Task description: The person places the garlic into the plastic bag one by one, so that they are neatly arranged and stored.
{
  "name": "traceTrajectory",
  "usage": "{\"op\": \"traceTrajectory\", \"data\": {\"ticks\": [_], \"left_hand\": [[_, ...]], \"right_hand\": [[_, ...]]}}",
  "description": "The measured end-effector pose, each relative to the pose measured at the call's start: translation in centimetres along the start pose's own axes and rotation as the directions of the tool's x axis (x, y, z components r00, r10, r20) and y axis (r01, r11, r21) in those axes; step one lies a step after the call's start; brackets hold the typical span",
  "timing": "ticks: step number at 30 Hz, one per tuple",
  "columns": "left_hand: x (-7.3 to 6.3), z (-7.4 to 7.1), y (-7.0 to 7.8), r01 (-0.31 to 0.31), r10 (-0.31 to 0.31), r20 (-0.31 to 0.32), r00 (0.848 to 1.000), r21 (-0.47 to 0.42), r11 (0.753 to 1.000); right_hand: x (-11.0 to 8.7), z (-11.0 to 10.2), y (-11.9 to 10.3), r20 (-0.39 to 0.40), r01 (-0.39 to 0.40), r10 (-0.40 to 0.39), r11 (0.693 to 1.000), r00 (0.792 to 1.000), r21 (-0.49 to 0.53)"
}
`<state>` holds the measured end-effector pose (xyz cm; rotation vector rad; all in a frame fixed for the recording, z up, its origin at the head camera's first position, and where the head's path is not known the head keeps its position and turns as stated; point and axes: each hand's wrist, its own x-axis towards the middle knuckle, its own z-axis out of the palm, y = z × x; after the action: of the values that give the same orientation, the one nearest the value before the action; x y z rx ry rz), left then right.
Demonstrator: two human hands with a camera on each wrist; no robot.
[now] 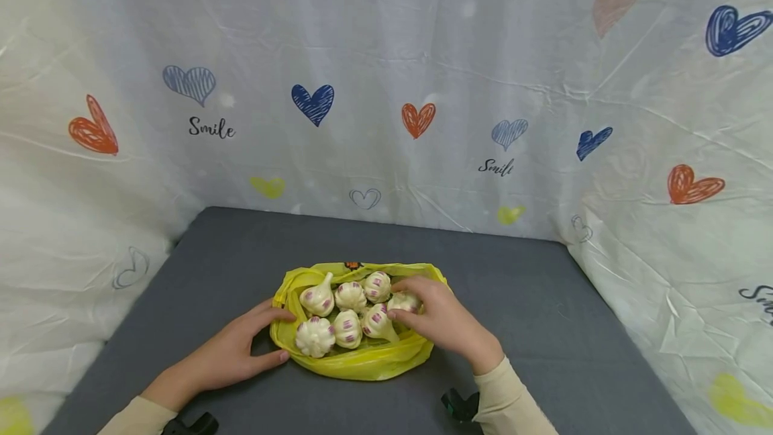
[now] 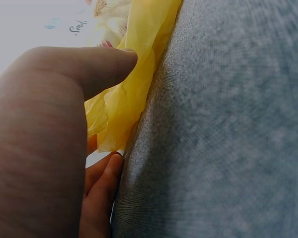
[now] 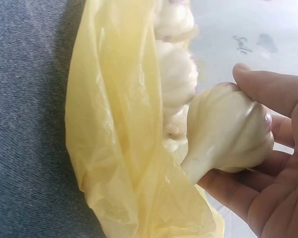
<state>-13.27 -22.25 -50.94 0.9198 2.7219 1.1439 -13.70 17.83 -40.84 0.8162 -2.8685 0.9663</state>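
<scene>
A yellow plastic bag [image 1: 362, 366] with its rim folded open lies on the table, holding several white garlic bulbs [image 1: 348, 329] with purple marks. At the bag's right end, my right hand [image 1: 443, 317] grips one garlic bulb [image 3: 231, 129] between thumb and fingers. In the right wrist view that bulb's stem points down towards the bag's wall. My left hand [image 1: 235, 348] rests against the bag's left end, fingers at the rim and thumb along the outside. The left wrist view shows the extended thumb [image 2: 107, 67] touching the yellow plastic; the other fingers are partly hidden.
A dark grey cloth covers the table [image 1: 507, 287]. White curtains [image 1: 374, 52] printed with hearts and "Smile" stand behind it and at both sides. Dark wrist-worn devices [image 1: 461, 405] show at the lower edge of the head view.
</scene>
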Motion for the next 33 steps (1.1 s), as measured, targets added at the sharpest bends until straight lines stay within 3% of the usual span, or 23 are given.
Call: {"op": "traceTrajectory", "data": {"ticks": [33], "left_hand": [[-0.1, -0.1, 0.5, -0.037, 0.037, -0.012, 0.999, 0.026, 0.999]], "right_hand": [[0.2, 1.1, 1.1, 0.060, 0.030, -0.031, 0.999, 0.998, 0.012]]}}
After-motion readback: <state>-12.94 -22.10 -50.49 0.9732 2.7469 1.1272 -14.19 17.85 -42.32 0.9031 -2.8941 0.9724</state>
